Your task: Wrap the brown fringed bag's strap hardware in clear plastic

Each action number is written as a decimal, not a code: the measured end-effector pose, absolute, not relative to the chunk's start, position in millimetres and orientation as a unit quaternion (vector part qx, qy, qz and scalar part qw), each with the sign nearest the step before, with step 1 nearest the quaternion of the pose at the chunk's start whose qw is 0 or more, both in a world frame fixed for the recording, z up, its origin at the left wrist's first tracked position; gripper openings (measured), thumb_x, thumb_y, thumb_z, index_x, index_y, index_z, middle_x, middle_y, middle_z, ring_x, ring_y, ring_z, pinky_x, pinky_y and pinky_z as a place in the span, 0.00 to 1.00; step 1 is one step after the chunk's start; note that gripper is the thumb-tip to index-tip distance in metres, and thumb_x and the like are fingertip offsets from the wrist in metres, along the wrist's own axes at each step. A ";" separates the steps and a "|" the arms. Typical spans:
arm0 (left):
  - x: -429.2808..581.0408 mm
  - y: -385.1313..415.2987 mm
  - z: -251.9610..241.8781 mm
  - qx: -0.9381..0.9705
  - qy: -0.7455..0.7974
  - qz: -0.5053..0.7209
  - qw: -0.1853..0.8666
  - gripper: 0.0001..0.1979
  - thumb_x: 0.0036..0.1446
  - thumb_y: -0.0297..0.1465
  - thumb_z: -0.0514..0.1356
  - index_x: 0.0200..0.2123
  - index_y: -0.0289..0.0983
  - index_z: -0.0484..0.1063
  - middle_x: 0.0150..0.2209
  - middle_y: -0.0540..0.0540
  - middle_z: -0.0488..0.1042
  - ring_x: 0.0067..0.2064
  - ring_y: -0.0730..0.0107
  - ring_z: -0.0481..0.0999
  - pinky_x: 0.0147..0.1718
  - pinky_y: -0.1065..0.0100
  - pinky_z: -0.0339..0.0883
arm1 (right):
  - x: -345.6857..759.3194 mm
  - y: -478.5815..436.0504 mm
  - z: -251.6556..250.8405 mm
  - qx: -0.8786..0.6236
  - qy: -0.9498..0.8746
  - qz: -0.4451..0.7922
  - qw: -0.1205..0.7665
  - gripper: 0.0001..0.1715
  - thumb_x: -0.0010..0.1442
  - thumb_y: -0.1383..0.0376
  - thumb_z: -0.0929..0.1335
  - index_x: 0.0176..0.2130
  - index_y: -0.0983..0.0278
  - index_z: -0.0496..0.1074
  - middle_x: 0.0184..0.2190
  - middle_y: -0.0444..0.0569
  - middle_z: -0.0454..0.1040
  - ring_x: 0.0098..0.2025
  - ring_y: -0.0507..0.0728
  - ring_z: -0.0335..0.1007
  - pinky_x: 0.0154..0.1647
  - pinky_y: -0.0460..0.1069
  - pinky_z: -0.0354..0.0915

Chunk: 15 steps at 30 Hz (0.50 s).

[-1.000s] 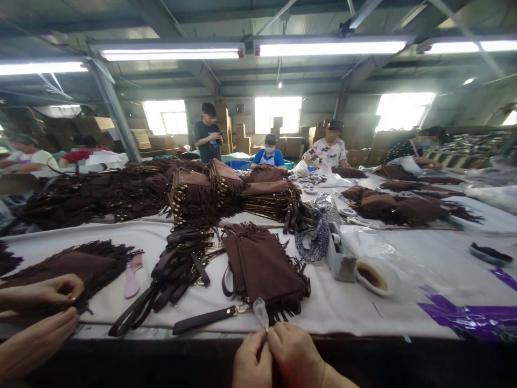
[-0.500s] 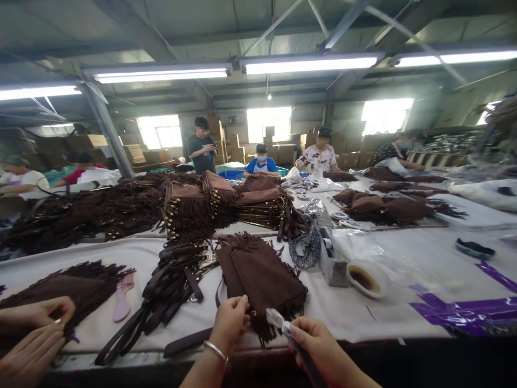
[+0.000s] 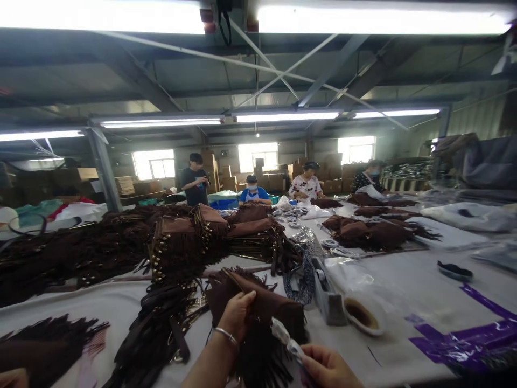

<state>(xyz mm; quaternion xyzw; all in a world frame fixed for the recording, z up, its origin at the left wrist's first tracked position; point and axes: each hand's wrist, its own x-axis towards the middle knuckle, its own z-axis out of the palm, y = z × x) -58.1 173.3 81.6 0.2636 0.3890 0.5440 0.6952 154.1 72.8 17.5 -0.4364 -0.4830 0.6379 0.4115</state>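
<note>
A dark brown fringed bag lies in front of me with its near edge raised and fringe hanging toward me. My left hand, a bangle at its wrist, is closed on the bag's upper part, thumb on top. Lower right, my right hand grips a dark strap whose tip has a clear plastic wrapping. The wrapped tip points up and left, close to the fringe; most of the strap is below the view. Left of the bag lies a heap of dark straps with metal clips.
Stacked brown bags stand behind. To the right are a grey tape dispenser, a tape roll and purple tape. Another person's hand shows lower left, near a pink comb. Several people work across the table.
The view has tilted upward. My left hand has moved up onto the bag and lifted its near side, so the fringe hangs down. My right hand keeps the wrapped strap.
</note>
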 end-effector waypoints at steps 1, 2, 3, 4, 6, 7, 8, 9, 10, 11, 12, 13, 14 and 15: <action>-59.7 182.7 88.2 0.270 0.376 0.566 0.682 0.08 0.48 0.23 0.66 0.32 0.33 0.71 0.27 0.45 0.78 0.29 0.64 0.79 0.28 0.68 0.73 | 152.7 78.7 27.7 -0.438 -0.474 0.640 0.418 0.37 0.43 0.40 0.71 0.39 0.66 0.73 0.22 0.42 0.68 0.19 0.48 0.59 0.21 0.45 0.51; -61.9 191.9 94.4 0.272 0.365 0.587 0.670 0.08 0.48 0.24 0.66 0.33 0.34 0.71 0.29 0.45 0.78 0.31 0.65 0.79 0.30 0.68 0.73 | 150.3 86.0 37.6 -0.436 -0.460 0.643 0.429 0.35 0.43 0.42 0.72 0.41 0.65 0.72 0.23 0.42 0.69 0.18 0.48 0.61 0.19 0.45 0.52; -64.8 200.5 99.5 0.270 0.355 0.607 0.657 0.08 0.49 0.25 0.66 0.33 0.35 0.70 0.31 0.46 0.78 0.33 0.66 0.79 0.32 0.69 0.73 | 147.2 94.8 46.6 -0.433 -0.445 0.647 0.444 0.34 0.44 0.44 0.72 0.42 0.64 0.71 0.23 0.41 0.69 0.18 0.49 0.62 0.18 0.44 0.53; -68.2 207.8 103.0 0.265 0.348 0.625 0.647 0.08 0.51 0.26 0.65 0.35 0.36 0.70 0.33 0.46 0.78 0.34 0.68 0.79 0.34 0.69 0.73 | 143.6 105.0 54.1 -0.432 -0.430 0.648 0.457 0.32 0.45 0.46 0.73 0.42 0.63 0.70 0.23 0.41 0.68 0.18 0.49 0.62 0.18 0.44 0.54; -75.3 217.2 103.7 0.247 0.344 0.642 0.639 0.08 0.55 0.31 0.63 0.38 0.38 0.69 0.36 0.48 0.77 0.35 0.70 0.79 0.34 0.70 0.73 | 135.7 128.6 62.9 -0.439 -0.415 0.643 0.470 0.28 0.45 0.49 0.72 0.41 0.63 0.68 0.22 0.39 0.66 0.19 0.49 0.63 0.18 0.44 0.55; -78.5 219.1 100.7 0.237 0.347 0.638 0.645 0.09 0.57 0.34 0.62 0.40 0.39 0.68 0.38 0.47 0.77 0.35 0.70 0.79 0.34 0.69 0.73 | 131.5 141.2 63.9 -0.449 -0.414 0.639 0.468 0.26 0.46 0.50 0.71 0.39 0.63 0.68 0.21 0.39 0.66 0.19 0.49 0.62 0.18 0.44 0.55; -81.3 219.5 95.4 0.227 0.354 0.626 0.657 0.11 0.58 0.36 0.60 0.42 0.39 0.68 0.39 0.46 0.77 0.35 0.69 0.79 0.34 0.68 0.74 | 127.4 153.7 63.0 -0.460 -0.415 0.633 0.464 0.23 0.47 0.51 0.70 0.37 0.63 0.67 0.21 0.39 0.66 0.19 0.48 0.62 0.18 0.44 0.55; -83.5 218.9 88.4 0.216 0.363 0.607 0.673 0.13 0.58 0.38 0.60 0.42 0.37 0.68 0.40 0.43 0.76 0.36 0.68 0.79 0.32 0.68 0.74 | 123.4 165.6 60.2 -0.472 -0.419 0.627 0.455 0.20 0.47 0.52 0.69 0.34 0.63 0.66 0.20 0.39 0.66 0.18 0.48 0.61 0.17 0.44 0.54; -85.0 218.0 80.1 0.205 0.375 0.584 0.690 0.15 0.57 0.40 0.60 0.42 0.35 0.68 0.40 0.41 0.76 0.35 0.67 0.79 0.30 0.68 0.74 | 119.7 176.5 56.1 -0.484 -0.425 0.622 0.445 0.17 0.48 0.53 0.69 0.32 0.63 0.66 0.19 0.38 0.65 0.17 0.48 0.59 0.17 0.43 0.53; -85.9 217.2 70.9 0.191 0.390 0.561 0.705 0.16 0.56 0.40 0.61 0.41 0.33 0.68 0.39 0.39 0.76 0.34 0.67 0.79 0.27 0.71 0.73 | 116.3 186.1 51.1 -0.497 -0.432 0.616 0.433 0.15 0.47 0.55 0.68 0.29 0.63 0.66 0.17 0.38 0.65 0.15 0.47 0.57 0.16 0.43 0.51; -86.1 217.2 61.4 0.176 0.406 0.542 0.715 0.17 0.56 0.40 0.62 0.39 0.32 0.68 0.38 0.38 0.76 0.32 0.68 0.78 0.23 0.74 0.71 | 113.4 194.0 45.7 -0.511 -0.442 0.607 0.419 0.13 0.47 0.56 0.68 0.26 0.64 0.66 0.15 0.38 0.64 0.14 0.47 0.55 0.15 0.43 0.49; -85.9 217.9 52.2 0.160 0.423 0.526 0.720 0.16 0.55 0.39 0.62 0.37 0.31 0.68 0.35 0.39 0.75 0.30 0.70 0.78 0.20 0.77 0.67 | 111.1 200.2 40.2 -0.525 -0.453 0.597 0.404 0.12 0.46 0.58 0.68 0.24 0.64 0.66 0.14 0.39 0.63 0.13 0.47 0.54 0.15 0.44 0.48; -85.2 219.6 43.6 0.145 0.440 0.512 0.723 0.15 0.55 0.39 0.63 0.35 0.32 0.67 0.32 0.41 0.75 0.27 0.72 0.76 0.17 0.79 0.64 | 109.5 204.7 35.1 -0.538 -0.466 0.585 0.390 0.11 0.46 0.59 0.68 0.22 0.65 0.67 0.13 0.39 0.63 0.13 0.47 0.54 0.16 0.44 0.48; -84.4 221.9 36.0 0.132 0.455 0.500 0.725 0.14 0.55 0.38 0.63 0.34 0.32 0.67 0.28 0.44 0.74 0.24 0.74 0.75 0.15 0.80 0.61 | 108.7 207.6 30.5 -0.549 -0.479 0.573 0.375 0.11 0.45 0.60 0.69 0.20 0.65 0.67 0.13 0.40 0.64 0.14 0.48 0.55 0.17 0.44 0.50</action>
